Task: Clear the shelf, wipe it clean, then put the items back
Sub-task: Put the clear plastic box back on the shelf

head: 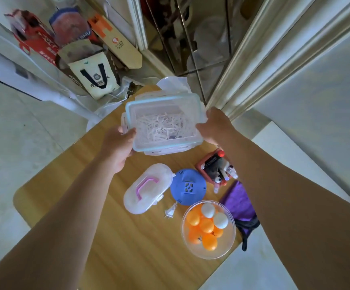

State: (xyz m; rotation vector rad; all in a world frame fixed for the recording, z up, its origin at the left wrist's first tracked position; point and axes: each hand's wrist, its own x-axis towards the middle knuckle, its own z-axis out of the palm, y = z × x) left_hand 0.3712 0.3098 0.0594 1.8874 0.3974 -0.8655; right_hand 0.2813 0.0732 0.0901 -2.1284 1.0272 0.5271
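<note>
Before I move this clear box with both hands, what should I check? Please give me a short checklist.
1. Left hand grips the clear box at its left edge: ok.
2. Right hand holds its right edge: ok.
3. Lid clips all closed: cannot tell.
4. Box free of the clear containers behind it: cannot tell.
5. Bare table surface for setting down: ok, on the left.
6. Bowl of balls away from the table edge: not ok, it stands close to it.

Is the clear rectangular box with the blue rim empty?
Not empty: pale shredded strips lie inside the clear rectangular box with the blue rim.
</note>
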